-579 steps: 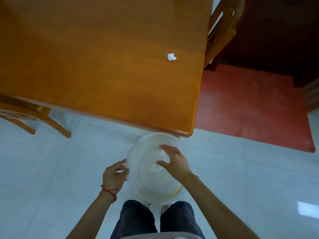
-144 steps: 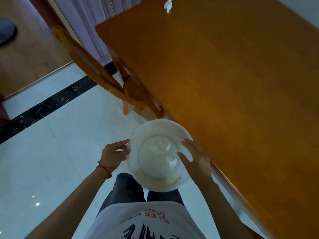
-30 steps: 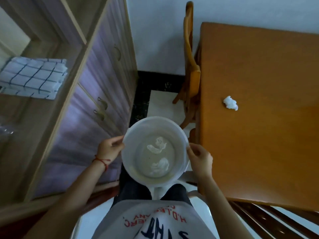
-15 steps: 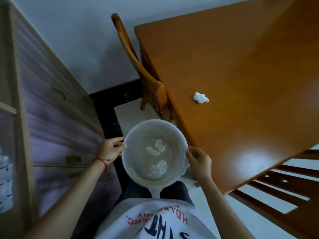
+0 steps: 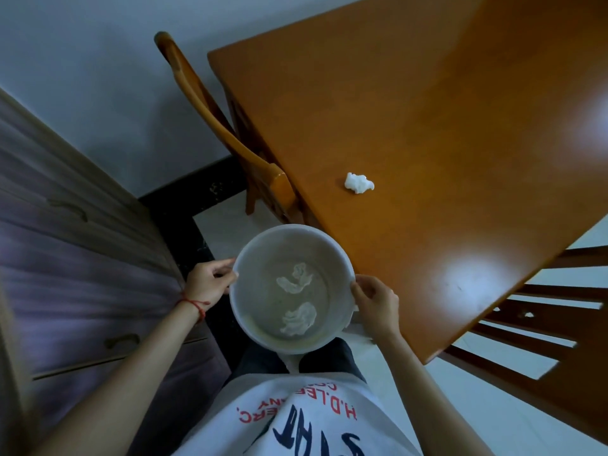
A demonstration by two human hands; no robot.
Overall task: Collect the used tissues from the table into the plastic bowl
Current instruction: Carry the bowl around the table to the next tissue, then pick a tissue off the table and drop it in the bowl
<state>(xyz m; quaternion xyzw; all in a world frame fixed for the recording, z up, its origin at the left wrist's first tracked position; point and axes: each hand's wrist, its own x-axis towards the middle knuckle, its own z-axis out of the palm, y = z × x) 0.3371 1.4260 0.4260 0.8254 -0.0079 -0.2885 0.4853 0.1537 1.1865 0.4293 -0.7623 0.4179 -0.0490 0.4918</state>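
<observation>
I hold a white plastic bowl [image 5: 250,311] in front of my waist, beside the table's near corner. My left hand [image 5: 209,283] grips its left rim and my right hand [image 5: 375,299] grips its right rim. Two crumpled white tissues lie inside: one tissue [image 5: 296,278] toward the far side, another tissue [image 5: 298,319] nearer me. A third crumpled tissue [image 5: 358,183] lies on the orange wooden table [image 5: 444,126], near its left edge, up and to the right of the bowl.
A wooden chair [image 5: 227,126] is pushed in at the table's left side, just beyond the bowl. A purple-fronted cabinet [image 5: 75,258] with handles fills the left. A dark slatted chair [image 5: 539,327] stands at the right, below the table corner. A white wall is behind.
The view has swung and closed in on the table corner; the tissue on the table now sits closer to the bowl. Both hands keep the same hold on the rim.
</observation>
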